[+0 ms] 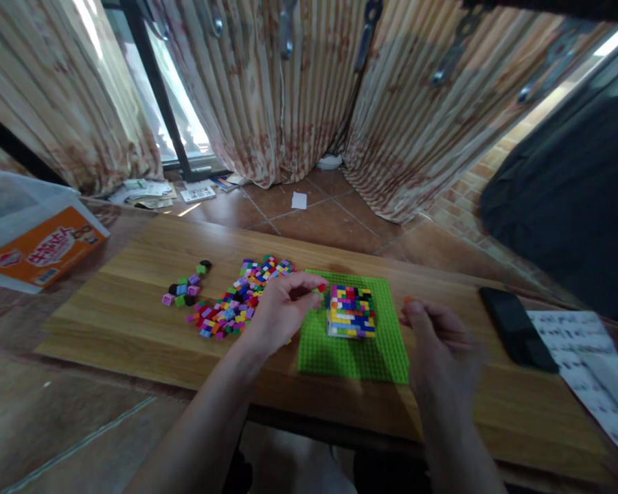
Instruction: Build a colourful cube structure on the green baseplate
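A green baseplate (355, 350) lies on the wooden table (134, 322). On it stands a multicoloured block of small bricks (351, 311). My left hand (283, 309) rests at the block's left side, fingers curled, with a small red brick (322, 288) at its fingertips. My right hand (435, 343) hovers to the right of the baseplate, blurred, fingers pinched around a small orange brick (408, 300). A heap of loose coloured bricks (239, 302) lies just left of my left hand.
A smaller cluster of purple, green and black bricks (185, 288) sits further left. A black phone (518, 326) and printed paper (592, 363) lie at the right. An orange-labelled box (36, 250) stands at the far left. Curtains and a tiled floor lie beyond the table.
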Tool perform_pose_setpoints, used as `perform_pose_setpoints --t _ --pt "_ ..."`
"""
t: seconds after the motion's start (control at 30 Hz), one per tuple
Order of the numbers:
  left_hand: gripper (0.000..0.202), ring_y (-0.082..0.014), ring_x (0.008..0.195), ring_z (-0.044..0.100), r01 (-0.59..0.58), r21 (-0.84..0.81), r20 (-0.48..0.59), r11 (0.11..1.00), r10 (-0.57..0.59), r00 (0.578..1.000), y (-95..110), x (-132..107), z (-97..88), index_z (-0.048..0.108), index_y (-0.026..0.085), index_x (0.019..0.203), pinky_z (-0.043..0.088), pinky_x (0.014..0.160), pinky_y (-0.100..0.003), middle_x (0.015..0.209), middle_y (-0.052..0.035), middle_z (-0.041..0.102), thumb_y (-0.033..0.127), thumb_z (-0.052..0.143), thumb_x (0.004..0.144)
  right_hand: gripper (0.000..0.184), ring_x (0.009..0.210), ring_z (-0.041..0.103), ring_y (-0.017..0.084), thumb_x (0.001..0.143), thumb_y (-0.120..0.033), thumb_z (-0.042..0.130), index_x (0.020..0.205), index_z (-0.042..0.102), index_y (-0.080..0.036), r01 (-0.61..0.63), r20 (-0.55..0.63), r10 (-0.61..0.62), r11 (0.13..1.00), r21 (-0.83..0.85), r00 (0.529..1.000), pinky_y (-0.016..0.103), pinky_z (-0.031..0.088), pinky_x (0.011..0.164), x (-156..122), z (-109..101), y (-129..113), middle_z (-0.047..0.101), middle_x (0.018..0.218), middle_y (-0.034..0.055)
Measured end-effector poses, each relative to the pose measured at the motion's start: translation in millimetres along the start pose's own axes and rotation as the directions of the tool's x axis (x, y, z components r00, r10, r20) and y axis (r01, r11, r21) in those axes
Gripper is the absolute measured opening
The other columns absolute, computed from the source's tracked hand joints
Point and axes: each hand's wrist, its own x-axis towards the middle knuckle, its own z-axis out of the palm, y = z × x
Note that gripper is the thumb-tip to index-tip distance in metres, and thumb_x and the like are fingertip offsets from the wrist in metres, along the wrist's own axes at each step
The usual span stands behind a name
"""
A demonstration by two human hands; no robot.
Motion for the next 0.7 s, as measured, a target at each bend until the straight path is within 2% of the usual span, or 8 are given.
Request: perform_pose_setpoints --t 0.13,0.27,0.5,0.7 --pt "0.012 -0.01 0.061 0.056 0.044 -0.009 -0.068 0.999 -0.044 0.997 0.1 0.9 2.0 0.072 0.014 0.081 0.044 0.061 -0.023 0.066 0.0011 0.064 0.017 0.065 0.072 0.01 0.075 0.065 0.016 0.077 -0.031 0.073 0.078 0.074 -0.021 0.11 0.224 -0.084 0.988 -0.108 0.971 0.03 0.052 0.07 1.7 -2.9 5.6 0.071 0.081 0.0024" --pt "0.011 -0.0093 0.057 0.052 0.066 0.053 -0.053 0.996 -0.063 0.997 -3.1 2.4 2.3 0.071 0.014 0.079 0.039 0.056 -0.022 0.063 0.0021 0.062 0.016 0.065 0.07 0.006 0.077 0.064 0.016 0.078 -0.029 0.071 0.078 0.075 -0.023 0.196 0.336 -0.124 0.962 -0.191 0.934 0.03 0.051 0.07 -3.2 0.6 6.6 0.069 0.083 0.0019" --pt "0.012 -0.0099 0.06 0.054 0.09 0.084 -0.029 0.992 -0.088 0.996 -4.3 3.6 1.8 0.071 0.015 0.078 0.04 0.057 -0.023 0.067 0.0016 0.065 0.014 0.065 0.068 0.009 0.084 0.063 0.018 0.078 -0.031 0.069 0.08 0.076 -0.025 0.237 0.413 -0.083 0.911 -0.338 0.907 0.033 0.05 0.073 -2.7 2.5 19.0 0.066 0.09 0.0027" --pt "0.013 -0.0108 0.062 0.055 0.081 0.114 -0.008 0.99 -0.08 0.997 -3.7 2.7 1.9 0.071 0.015 0.08 0.041 0.059 -0.023 0.07 0.0008 0.066 0.016 0.065 0.068 0.011 0.083 0.061 0.018 0.078 -0.029 0.066 0.08 0.076 -0.024 0.236 0.374 -0.087 0.897 -0.374 0.923 0.033 0.049 0.071 -2.4 5.1 21.6 0.065 0.091 0.004"
